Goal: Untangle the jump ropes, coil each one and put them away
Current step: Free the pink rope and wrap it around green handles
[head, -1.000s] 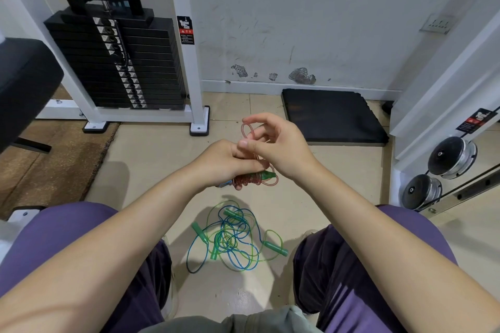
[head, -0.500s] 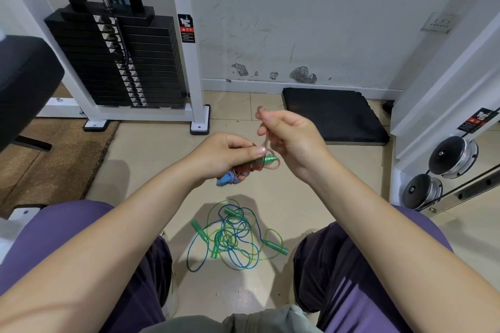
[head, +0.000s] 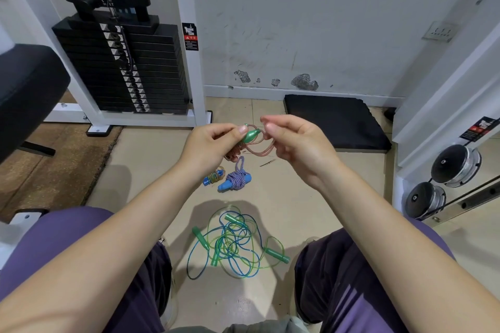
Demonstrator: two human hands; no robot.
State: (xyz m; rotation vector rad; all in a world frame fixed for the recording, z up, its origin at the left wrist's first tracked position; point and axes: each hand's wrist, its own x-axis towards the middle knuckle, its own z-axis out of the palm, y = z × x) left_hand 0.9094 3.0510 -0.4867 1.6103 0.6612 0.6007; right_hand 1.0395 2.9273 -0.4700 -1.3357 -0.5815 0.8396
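Note:
I hold a pink jump rope [head: 258, 146] with a green handle [head: 251, 136] at chest height over the floor. My left hand [head: 209, 147] pinches the green handle and the coiled bundle beneath it. My right hand [head: 293, 140] grips a loop of the pink cord close beside it. On the floor below lie two coiled ropes: a purple-white one with blue handles [head: 236, 180] and a smaller blue-handled one [head: 214, 177]. Between my knees sits a tangle of blue and green ropes [head: 232, 244] with green handles.
A white-framed weight stack [head: 127, 67] stands at the back left, with a black padded seat [head: 27, 89] nearer left. A black foam mat [head: 334, 121] lies by the wall. Chrome dumbbells [head: 454, 165] rest on a rack at the right. A brown mat [head: 54, 167] covers the left floor.
My hands have drawn slightly apart and risen, pulling a loop of the pink rope out to the right. The two coiled ropes on the floor, hidden behind my hands before, now show.

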